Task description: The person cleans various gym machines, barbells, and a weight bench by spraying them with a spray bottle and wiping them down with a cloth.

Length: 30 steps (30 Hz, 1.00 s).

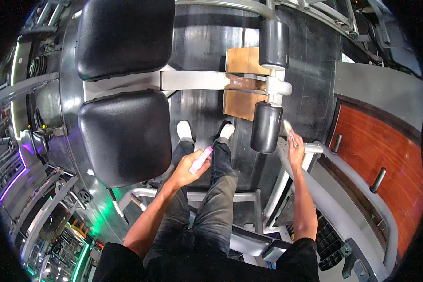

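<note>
My left hand (185,173) is closed around a small pink-and-white stick-shaped thing (201,160), held out in front of my knees. To the right, my right hand (296,152) grips a slim pale thing (287,126) whose end points up past the fingers; I cannot tell its kind. That hand is close to the lower black roller pad (267,128) of a gym machine. Left of my left hand lies a black padded cushion (126,136) of the same machine. An upper roller pad (274,44) sits farther off.
A second black cushion (124,37) joins the machine's white beam (192,80). Wooden plates (239,104) flank the beam near the rollers. Grey metal tubing (324,199) curves along my right, before a red-brown wood panel (385,164). My feet stand on a dark floor (195,108).
</note>
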### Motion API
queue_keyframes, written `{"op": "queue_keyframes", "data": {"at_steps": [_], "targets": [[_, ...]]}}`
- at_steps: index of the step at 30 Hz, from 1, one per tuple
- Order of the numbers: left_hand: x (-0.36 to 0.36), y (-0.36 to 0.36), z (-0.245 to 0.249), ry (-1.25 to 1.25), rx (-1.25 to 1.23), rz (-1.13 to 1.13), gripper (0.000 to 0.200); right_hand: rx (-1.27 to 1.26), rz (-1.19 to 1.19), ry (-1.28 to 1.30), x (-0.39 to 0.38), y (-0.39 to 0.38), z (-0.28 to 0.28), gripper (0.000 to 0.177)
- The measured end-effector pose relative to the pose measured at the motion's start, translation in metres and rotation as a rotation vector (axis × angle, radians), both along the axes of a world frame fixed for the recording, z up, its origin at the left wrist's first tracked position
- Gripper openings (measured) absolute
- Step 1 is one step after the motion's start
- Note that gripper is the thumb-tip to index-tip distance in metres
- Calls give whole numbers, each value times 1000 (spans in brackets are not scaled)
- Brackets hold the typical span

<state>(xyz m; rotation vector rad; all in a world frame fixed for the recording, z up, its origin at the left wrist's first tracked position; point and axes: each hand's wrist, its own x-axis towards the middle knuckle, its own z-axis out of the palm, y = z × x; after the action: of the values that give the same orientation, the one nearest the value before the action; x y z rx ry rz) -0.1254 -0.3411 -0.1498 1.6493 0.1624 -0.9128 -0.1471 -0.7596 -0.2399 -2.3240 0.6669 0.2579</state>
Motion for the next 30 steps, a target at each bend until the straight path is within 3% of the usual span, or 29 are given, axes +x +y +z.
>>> {"op": "queue_keyframes", "data": {"at_steps": [3,6,8,12,14,18,20,21,23,24,27,30], "targets": [[-1,-2,-2,49,7,-39,14,23,-34,-276,41,13,-9,38],[-6,-4,-10,-57,0,-59,15,84,-44,-347,97,43,-2,43],[-7,-4,-10,-19,44,-94,16,-184,340,-309,100,38,-27,46],[-8,-5,-10,-70,27,-105,17,-335,398,-285,55,60,-18,53],[-8,-7,-13,-109,10,-140,17,-355,536,-219,1,56,-19,61],[-10,-8,-16,-94,1,-134,17,-261,588,-136,-81,39,3,61],[-9,-11,-14,-88,9,-137,16,-122,961,83,-100,21,10,57],[-6,-12,-12,-93,9,-140,16,-124,957,79,-97,19,9,57],[-4,-11,-6,-32,-23,-99,14,-140,706,-235,-85,17,-2,54],[-12,-7,-8,-18,-14,-97,14,-264,554,-336,-22,41,19,56],[-10,-8,-21,-12,19,-105,13,-380,550,-481,77,64,20,57],[-3,-10,-14,-36,51,-146,13,-380,606,-213,113,79,2,46]]}}
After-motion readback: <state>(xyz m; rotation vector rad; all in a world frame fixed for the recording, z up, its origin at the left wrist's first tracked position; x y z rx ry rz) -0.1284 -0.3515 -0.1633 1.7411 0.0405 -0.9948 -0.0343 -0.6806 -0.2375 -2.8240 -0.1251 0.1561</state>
